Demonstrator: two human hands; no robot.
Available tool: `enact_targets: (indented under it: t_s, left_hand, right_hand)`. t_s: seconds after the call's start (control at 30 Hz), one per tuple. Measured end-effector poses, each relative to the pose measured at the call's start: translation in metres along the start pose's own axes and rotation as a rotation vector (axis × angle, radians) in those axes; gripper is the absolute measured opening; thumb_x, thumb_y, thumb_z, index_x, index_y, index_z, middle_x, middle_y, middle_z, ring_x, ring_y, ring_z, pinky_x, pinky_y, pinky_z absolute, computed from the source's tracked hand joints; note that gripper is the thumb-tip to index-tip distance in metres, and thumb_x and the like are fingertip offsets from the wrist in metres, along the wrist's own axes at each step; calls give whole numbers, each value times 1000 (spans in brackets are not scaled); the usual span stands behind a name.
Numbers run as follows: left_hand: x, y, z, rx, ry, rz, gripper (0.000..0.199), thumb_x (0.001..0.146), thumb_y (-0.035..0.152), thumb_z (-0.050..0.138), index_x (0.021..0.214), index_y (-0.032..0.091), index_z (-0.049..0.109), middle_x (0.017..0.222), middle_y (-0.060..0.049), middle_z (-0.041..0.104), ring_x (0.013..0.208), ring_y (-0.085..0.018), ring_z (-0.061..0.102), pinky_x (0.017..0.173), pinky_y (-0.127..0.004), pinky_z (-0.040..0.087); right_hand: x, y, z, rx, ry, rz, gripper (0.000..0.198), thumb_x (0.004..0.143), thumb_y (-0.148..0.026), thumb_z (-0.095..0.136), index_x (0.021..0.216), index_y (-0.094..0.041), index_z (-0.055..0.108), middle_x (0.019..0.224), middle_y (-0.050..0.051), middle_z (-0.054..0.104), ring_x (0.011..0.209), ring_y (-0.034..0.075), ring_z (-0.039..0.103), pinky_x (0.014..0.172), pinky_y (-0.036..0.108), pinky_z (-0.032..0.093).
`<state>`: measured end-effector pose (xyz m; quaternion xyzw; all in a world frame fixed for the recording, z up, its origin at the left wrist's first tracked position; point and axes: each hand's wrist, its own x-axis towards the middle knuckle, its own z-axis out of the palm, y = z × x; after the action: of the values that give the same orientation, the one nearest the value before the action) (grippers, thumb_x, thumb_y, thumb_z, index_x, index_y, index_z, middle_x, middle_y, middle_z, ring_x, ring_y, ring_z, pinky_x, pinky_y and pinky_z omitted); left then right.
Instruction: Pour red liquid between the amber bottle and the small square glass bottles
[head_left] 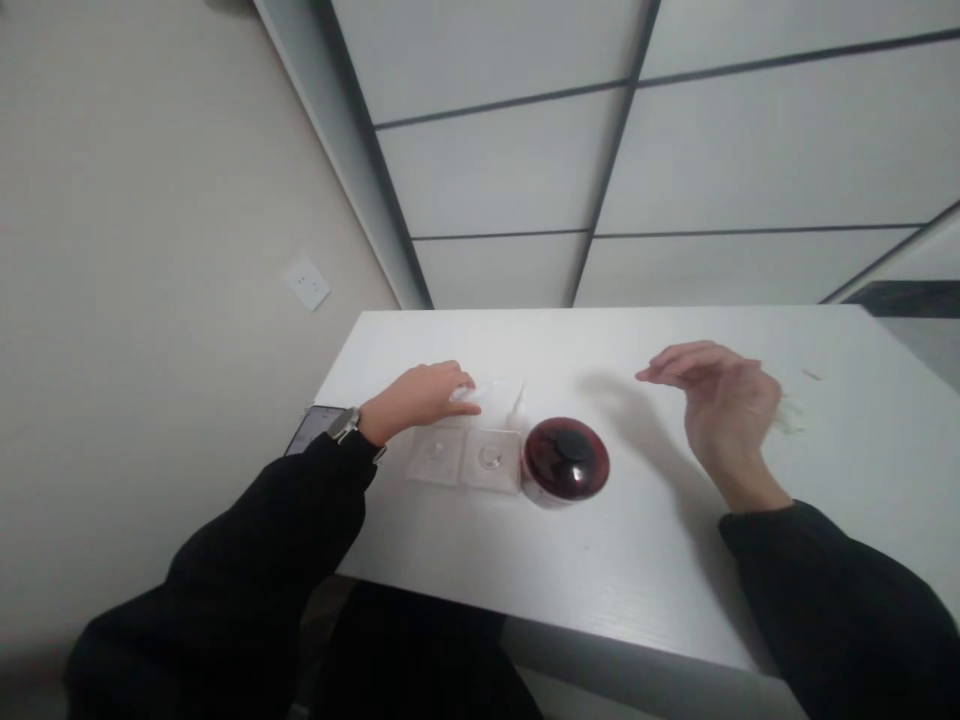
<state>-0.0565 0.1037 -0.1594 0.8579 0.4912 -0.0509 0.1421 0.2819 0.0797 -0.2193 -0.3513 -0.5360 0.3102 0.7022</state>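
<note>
My left hand (429,394), with a watch (345,425) on the wrist, is at the left of the white table. Its thumb and fingers curve around a clear plastic piece (486,390), whose exact kind I cannot make out. Just below lies a clear two-part plastic box (489,478) with round knobs. Touching or nearly touching its right side is a round jar with a glossy dark red lid (553,462). Behind the jar is a slim white object (517,398), too faint to name. Raised above the table on the right, my right hand (724,400) holds nothing, its fingers stretched out and slightly blurred.
A phone (319,425) lies at the table's left edge, partly behind my wrist. Pale scraps (791,413) lie beyond my right hand. White panelled doors (495,190) stand behind the table (600,590), and a wall with a socket (307,284) is at left.
</note>
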Motion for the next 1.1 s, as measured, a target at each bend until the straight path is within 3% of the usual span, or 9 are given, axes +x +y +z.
enact_targets:
  t_s: [0.2,0.4,0.47,0.57,0.63,0.73,0.87,1.0,1.1]
  left_hand:
    - [-10,-6,-19,25,15,-104,32,93,35,64,116,15,75,115,-13,79,102,-29,74,93,-40,54]
    - [-90,5,-43,-173,262,-202,41,101,43,58,135,21,65,138,-11,73,100,-23,76,91,-36,61]
    - [-120,13,-45,-151,322,-216,37,102,44,57,130,22,66,130,-10,75,99,-23,76,92,-38,62]
    - [-154,24,-44,-56,398,-145,30,106,35,52,126,20,70,126,-11,74,112,-24,73,98,-39,61]
    - [-166,28,-41,21,395,-76,32,107,25,47,128,20,71,125,-12,73,112,-22,73,95,-36,61]
    - [-173,27,-38,137,354,-40,42,104,12,43,134,24,70,126,-11,72,108,-21,73,90,-34,62]
    - [-171,32,-40,196,297,-13,54,101,6,40,141,30,68,135,-10,71,118,-24,72,96,-38,62]
    - [-157,41,-42,199,262,99,59,101,-2,36,144,27,64,134,-10,73,122,-23,70,100,-40,62]
    - [-146,42,-41,229,279,224,51,106,4,42,150,23,58,140,-12,71,128,-26,66,108,-44,60]
  right_hand:
    - [0,-3,2,-73,1,-34,52,98,-63,63,69,-22,76,76,5,71,63,17,70,58,31,60]
    - [-1,-11,6,-268,-34,-66,48,98,-54,66,61,-24,71,65,4,70,58,18,67,55,31,54]
    - [-1,-14,6,-325,-28,-100,45,98,-47,65,60,-24,70,61,4,70,57,19,66,57,33,51]
    - [-2,-16,6,-399,-9,-151,43,98,-39,62,58,-23,67,57,4,69,54,19,64,58,34,48]
    - [-2,-13,5,-435,-1,-177,40,94,-34,63,55,-24,65,53,4,66,49,18,61,55,33,44]
    - [-3,-7,5,-472,-4,-183,37,89,-31,62,53,-25,65,50,3,63,46,18,58,52,33,42]
    - [-3,-2,2,-505,-19,-164,37,88,-30,62,51,-25,64,49,2,63,45,18,57,52,33,41]
    - [-3,-2,1,-519,-18,-149,36,88,-29,62,52,-25,65,51,2,64,47,17,58,52,32,42]
    - [-2,-3,3,-502,-25,-114,35,86,-32,63,52,-25,63,51,2,64,48,18,59,53,32,43]
